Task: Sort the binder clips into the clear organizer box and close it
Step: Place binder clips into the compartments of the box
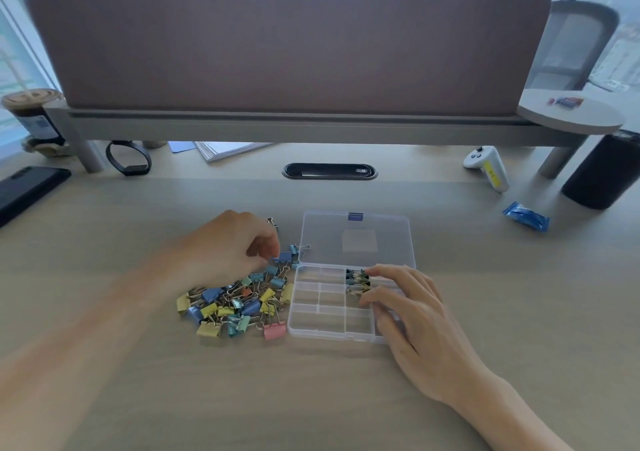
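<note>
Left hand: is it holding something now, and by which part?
The left hand seems to pinch a blue binder clip by its left end; blur hides the exact grip.

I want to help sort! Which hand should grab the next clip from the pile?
The left hand: it hovers right over the pile of binder clips, fingertips at a blue clip. The right hand rests on the organizer box, away from the pile.
</note>
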The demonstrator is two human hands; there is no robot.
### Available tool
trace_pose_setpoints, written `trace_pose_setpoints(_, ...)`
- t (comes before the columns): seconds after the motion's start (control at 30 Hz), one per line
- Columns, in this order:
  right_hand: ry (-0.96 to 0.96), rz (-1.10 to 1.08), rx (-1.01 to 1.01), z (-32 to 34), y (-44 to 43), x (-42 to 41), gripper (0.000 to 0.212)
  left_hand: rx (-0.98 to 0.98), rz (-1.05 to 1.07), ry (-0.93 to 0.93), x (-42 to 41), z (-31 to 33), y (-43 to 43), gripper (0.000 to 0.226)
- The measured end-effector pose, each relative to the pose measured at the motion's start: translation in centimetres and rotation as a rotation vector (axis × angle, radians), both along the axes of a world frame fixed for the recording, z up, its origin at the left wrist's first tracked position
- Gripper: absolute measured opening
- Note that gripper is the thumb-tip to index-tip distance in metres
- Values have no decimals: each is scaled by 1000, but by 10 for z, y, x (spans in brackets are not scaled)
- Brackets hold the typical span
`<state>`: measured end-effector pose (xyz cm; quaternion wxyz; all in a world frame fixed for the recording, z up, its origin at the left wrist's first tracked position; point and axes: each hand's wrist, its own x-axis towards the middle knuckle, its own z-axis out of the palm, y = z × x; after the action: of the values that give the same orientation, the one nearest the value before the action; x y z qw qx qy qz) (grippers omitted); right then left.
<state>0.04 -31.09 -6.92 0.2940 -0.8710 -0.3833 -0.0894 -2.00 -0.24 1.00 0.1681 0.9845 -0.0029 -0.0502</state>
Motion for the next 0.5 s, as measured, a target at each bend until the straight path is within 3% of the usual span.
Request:
trace_pose_setpoints(0.17,-5,-8,-4,-1,0,0,26,60,81,-81,-1,6,22,23)
trace_pose_setpoints(0.5,-1,-10,3,-1,0,0,28,95,-57,195,-12,10,18,21)
